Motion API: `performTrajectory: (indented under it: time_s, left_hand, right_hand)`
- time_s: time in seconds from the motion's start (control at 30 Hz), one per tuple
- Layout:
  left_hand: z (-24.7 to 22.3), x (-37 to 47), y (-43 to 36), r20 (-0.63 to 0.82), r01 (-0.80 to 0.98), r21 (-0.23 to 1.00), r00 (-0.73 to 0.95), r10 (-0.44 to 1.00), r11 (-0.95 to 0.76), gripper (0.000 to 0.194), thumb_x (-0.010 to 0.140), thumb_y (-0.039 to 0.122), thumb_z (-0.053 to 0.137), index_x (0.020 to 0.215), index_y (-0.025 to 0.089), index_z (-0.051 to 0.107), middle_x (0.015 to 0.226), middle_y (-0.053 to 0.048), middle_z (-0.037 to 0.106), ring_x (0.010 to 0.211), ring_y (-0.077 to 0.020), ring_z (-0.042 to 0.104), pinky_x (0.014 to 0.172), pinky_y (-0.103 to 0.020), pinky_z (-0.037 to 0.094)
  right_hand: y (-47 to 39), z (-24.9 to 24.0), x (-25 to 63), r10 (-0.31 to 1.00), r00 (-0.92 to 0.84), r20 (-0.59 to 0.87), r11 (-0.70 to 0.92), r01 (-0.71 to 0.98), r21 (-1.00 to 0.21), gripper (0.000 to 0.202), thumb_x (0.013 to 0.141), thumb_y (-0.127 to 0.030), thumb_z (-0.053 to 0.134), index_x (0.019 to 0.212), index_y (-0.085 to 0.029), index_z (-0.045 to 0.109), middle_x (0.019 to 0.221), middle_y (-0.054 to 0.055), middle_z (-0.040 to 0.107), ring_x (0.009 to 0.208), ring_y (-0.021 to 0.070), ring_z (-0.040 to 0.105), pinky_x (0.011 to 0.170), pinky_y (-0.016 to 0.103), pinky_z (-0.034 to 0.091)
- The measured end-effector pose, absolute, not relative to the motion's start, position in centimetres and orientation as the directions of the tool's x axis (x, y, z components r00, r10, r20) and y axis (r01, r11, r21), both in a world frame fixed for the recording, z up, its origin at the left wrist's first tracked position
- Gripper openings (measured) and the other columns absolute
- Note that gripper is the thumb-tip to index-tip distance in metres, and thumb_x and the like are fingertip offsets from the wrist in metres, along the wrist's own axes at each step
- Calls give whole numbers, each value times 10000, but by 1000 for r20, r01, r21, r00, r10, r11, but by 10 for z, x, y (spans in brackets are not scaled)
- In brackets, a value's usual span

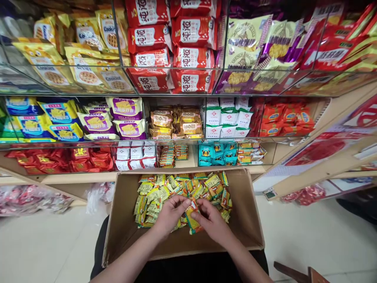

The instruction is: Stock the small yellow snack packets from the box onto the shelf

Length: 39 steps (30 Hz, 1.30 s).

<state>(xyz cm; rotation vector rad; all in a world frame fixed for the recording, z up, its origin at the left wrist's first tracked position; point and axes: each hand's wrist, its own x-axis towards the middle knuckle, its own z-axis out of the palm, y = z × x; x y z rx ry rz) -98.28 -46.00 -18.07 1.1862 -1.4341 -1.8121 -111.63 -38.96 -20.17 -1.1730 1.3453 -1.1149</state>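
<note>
Over an open cardboard box (246, 212), both my hands grip one yellow, orange and green snack packet (193, 221). The fingertips of my left hand (171, 215) pinch its upper left corner. On its right side, the thumb of my right hand (213, 221) lies on the packet's face, with the fingers curled beside it. Many small yellow-green packets (153, 194) lie loose in the box, beneath and beyond my hands. The box rests on my lap.
Glass-fronted shelves stand just past the box, with red biscuit packs (193, 31), yellow cookie bags (44, 63) and teal packets (218, 151). A wooden stool (316, 275) is at the lower right. Bagged goods (32, 200) lie under the shelves at left.
</note>
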Motion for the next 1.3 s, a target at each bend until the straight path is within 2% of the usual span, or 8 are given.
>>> performTrajectory:
  time_s: [0.1,0.23,0.4,0.63,0.83,1.07,1.2,1.3]
  left_hand:
    - [-183,-983,-454,-356,62,911,-375,-856,-407,247,647,380,632,667,155,531,598,44,519,526,-58,454,499,-176,396]
    - [-185,-986,-447,-392,167,865,-362,-846,-473,329,632,381,638,869,181,529,800,3,553,666,-110,528,527,-220,459]
    - [-192,-990,-441,-360,78,909,-350,-865,-410,285,696,429,545,848,191,511,810,1,535,694,-124,529,527,-225,454]
    - [-202,-982,-445,32,-384,911,-294,-955,149,323,812,392,393,566,182,406,599,19,419,606,-111,420,597,-237,386]
    - [-203,-975,-445,36,-483,854,-318,-948,194,292,840,378,332,638,196,437,567,21,446,534,-113,422,519,-219,353]
    - [-199,-967,-443,75,-469,843,-383,-921,263,274,850,349,315,702,195,487,583,10,502,540,-116,457,518,-213,367]
    - [-196,-960,-451,70,-466,828,-468,-881,314,242,848,331,334,764,201,520,598,10,540,536,-110,480,511,-203,377]
    - [-192,-955,-456,94,-448,813,-529,-844,371,217,845,308,350,808,206,538,662,1,587,575,-106,521,551,-198,404]
  right_hand:
    - [-388,-210,-1108,-954,-269,-131,119,60,-991,246,744,-393,536,823,-161,512,722,-1,540,650,114,483,609,223,393]
    - [-395,-222,-1100,-826,-508,-244,104,288,-952,274,750,-448,501,759,-175,479,669,-16,508,595,110,471,555,217,396]
    - [-403,-227,-1101,-732,-643,-225,160,158,-974,314,772,-492,435,696,-187,437,636,-19,473,586,116,441,535,214,384]
    - [-396,-222,-1101,-742,-670,-16,239,-242,-940,350,816,-472,353,602,-199,395,556,-21,424,547,125,407,531,228,349]
    - [-395,-214,-1098,-757,-654,-13,239,-258,-936,353,827,-473,328,603,-207,386,553,-21,422,544,128,410,531,227,346]
    - [-396,-218,-1098,-796,-585,-154,180,14,-984,330,811,-481,367,640,-204,418,577,-21,441,562,134,441,515,224,367]
    - [-391,-218,-1104,-851,-512,-112,184,-90,-979,320,814,-470,370,673,-195,455,616,-5,484,592,140,467,547,232,390]
    - [-385,-207,-1111,-956,-289,-54,110,-179,-978,285,803,-431,419,883,-182,531,846,40,579,774,160,534,668,239,425]
